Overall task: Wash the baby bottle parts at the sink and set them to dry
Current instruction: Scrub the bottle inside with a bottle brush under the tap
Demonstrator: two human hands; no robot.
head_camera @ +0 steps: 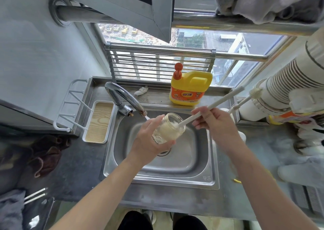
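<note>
Basin: free room is left in the lower and right parts of the sink.
Centre: the space over the drain is taken up by the bottle, gripped by the left hand, and by the brush, held by the right hand.
Upper left: approach is barred by the faucet, whose tip is just beside the bottle mouth.
Back ledge: the detergent jug is stood at upper centre; a strip is left between it and the faucet, except for a tissue.
Left rim: the tray is set against it.
Right edge: it is crowded by a second brush and stacked cups.
Lower left: bare table is left between the sink and a brown cloth.
</note>
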